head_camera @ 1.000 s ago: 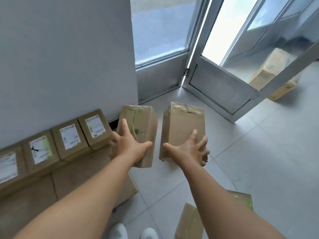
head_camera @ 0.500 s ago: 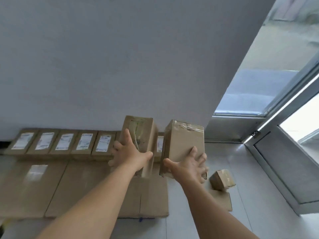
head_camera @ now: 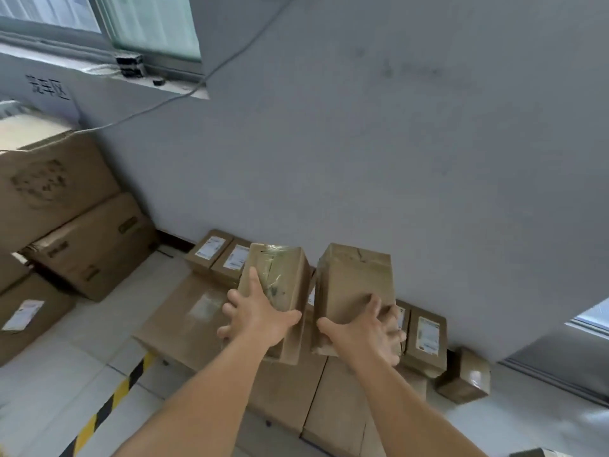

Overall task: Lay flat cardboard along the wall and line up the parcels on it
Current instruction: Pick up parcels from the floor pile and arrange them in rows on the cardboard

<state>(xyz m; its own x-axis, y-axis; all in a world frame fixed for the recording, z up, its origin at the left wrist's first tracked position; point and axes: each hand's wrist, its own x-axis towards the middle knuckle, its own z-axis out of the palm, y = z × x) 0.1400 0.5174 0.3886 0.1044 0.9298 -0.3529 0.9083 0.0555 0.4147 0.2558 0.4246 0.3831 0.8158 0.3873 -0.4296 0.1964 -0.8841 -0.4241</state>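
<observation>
Above the flat cardboard (head_camera: 204, 324) by the wall (head_camera: 362, 159): carrying two parcels, left hand (head_camera: 260, 316) clamping taped parcel (head_camera: 280, 285), right hand (head_camera: 365, 331) clamping plain parcel (head_camera: 354, 285); one-handed grips risking slipping, knocking the lined-up row (head_camera: 426, 338).

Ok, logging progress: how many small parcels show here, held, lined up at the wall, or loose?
Held parcels: 2
Wall-row parcels, at least partly seen: 5
Loose parcel beside the row's right end: 1
Total: 8

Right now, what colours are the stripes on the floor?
Yellow and black, the floor stripe runs slantwise at lower left in the head view.
</observation>
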